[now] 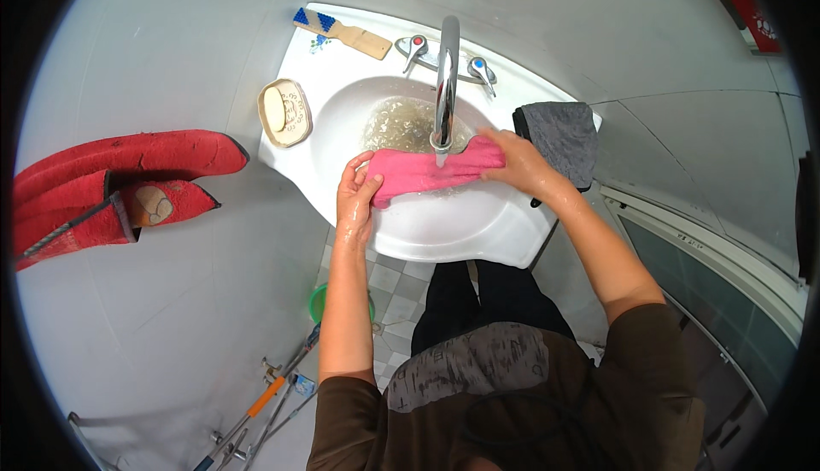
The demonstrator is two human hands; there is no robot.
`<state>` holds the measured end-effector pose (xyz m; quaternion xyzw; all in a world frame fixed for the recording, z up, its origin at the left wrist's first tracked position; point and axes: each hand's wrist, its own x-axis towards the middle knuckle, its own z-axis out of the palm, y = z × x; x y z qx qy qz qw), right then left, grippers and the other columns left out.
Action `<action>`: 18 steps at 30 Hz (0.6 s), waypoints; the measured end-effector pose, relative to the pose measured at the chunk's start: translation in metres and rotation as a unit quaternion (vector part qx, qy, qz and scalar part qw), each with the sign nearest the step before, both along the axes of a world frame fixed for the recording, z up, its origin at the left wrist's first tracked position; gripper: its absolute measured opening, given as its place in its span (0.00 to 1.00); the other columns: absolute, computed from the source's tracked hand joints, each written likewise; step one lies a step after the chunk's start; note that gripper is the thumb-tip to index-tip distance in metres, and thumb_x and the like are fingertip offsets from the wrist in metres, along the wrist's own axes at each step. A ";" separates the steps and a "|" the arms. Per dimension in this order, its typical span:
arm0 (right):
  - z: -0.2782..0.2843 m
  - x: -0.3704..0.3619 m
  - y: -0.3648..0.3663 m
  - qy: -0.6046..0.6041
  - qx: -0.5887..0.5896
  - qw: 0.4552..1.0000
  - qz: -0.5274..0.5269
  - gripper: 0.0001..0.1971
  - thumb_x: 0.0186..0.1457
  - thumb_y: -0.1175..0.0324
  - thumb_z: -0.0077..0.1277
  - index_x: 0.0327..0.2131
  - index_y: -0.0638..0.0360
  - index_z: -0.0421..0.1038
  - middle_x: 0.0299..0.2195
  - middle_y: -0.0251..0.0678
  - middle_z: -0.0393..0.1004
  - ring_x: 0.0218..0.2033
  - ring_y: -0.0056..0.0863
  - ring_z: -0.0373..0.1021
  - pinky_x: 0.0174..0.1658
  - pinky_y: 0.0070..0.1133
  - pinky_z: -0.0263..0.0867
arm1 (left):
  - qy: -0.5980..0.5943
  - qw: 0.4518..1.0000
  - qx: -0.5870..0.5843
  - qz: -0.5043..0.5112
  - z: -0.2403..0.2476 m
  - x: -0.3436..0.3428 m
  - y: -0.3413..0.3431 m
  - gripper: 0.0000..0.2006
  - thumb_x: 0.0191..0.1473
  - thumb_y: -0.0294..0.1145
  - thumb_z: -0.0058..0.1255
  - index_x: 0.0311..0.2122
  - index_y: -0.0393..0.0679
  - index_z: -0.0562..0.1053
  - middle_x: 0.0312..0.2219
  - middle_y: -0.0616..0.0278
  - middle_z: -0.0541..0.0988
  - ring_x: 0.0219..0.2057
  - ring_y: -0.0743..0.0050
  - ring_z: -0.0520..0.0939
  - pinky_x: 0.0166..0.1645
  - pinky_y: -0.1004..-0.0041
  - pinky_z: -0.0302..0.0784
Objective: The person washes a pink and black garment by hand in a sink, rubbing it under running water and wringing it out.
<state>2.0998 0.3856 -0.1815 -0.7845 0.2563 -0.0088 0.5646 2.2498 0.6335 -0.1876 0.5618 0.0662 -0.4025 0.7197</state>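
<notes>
A wet pink cloth [416, 178] is stretched between my two hands over the white sink [410, 236]. At its left end my left hand [357, 189] grips the edge, thumb on top. My right hand [518, 163] clasps the other end, which is bunched up. Directly above the cloth's middle stands the curved chrome faucet [447, 87], and water runs from its mouth onto the fabric. Murky, bubbly water [401, 125] lies in the basin behind the cloth.
On the sink's rim are a wooden brush [359, 40] with blue bristles, a soap dish [296, 112] holding pale soap [274, 110], two tap levers [415, 46], and a grey cloth [559, 138] at right. Red towels [162, 159] hang at left. Below are a green bucket [318, 304] and long-handled tools [266, 396].
</notes>
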 end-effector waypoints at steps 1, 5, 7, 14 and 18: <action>0.000 -0.003 -0.002 0.060 -0.120 0.985 0.112 0.21 0.43 0.68 0.58 0.44 0.59 0.67 0.32 0.36 0.67 0.35 0.29 0.67 0.40 0.24 0.64 | -0.047 0.999 0.020 -0.014 -0.002 0.000 0.001 0.20 0.50 0.16 0.45 0.50 0.41 0.65 0.42 0.56 0.73 0.41 0.72 0.75 0.47 0.77 0.71; 0.014 -0.003 -0.007 0.070 -0.218 0.954 0.195 0.12 0.46 0.68 0.56 0.35 0.60 0.70 0.31 0.34 0.65 0.31 0.26 0.66 0.35 0.21 0.63 | -0.091 0.988 0.118 -0.036 -0.001 -0.004 -0.003 0.18 0.50 0.19 0.46 0.48 0.41 0.68 0.43 0.60 0.70 0.39 0.75 0.73 0.46 0.77 0.69; 0.014 0.001 -0.001 0.041 -0.205 0.960 0.185 0.10 0.47 0.68 0.56 0.32 0.61 0.71 0.31 0.33 0.66 0.30 0.25 0.66 0.33 0.20 0.62 | -0.175 0.962 0.208 -0.016 -0.021 -0.006 0.002 0.18 0.50 0.20 0.46 0.48 0.42 0.68 0.43 0.60 0.68 0.36 0.75 0.73 0.44 0.78 0.69; -0.033 0.019 0.074 -0.100 0.239 0.963 -0.070 0.11 0.56 0.65 0.47 0.40 0.59 0.66 0.37 0.30 0.67 0.34 0.21 0.65 0.38 0.17 0.63 | 0.274 0.950 0.110 0.102 -0.034 -0.046 -0.042 0.20 0.54 0.44 0.48 0.50 0.49 0.65 0.36 0.59 0.72 0.38 0.62 0.72 0.50 0.59 0.68; 0.000 0.021 0.134 -0.194 0.057 0.977 0.067 0.09 0.44 0.67 0.53 0.29 0.59 0.65 0.27 0.40 0.69 0.31 0.38 0.67 0.36 0.29 0.63 | 0.318 0.943 0.014 0.094 0.015 -0.044 -0.066 0.25 0.52 0.56 0.45 0.45 0.44 0.67 0.37 0.55 0.73 0.39 0.59 0.74 0.44 0.61 0.71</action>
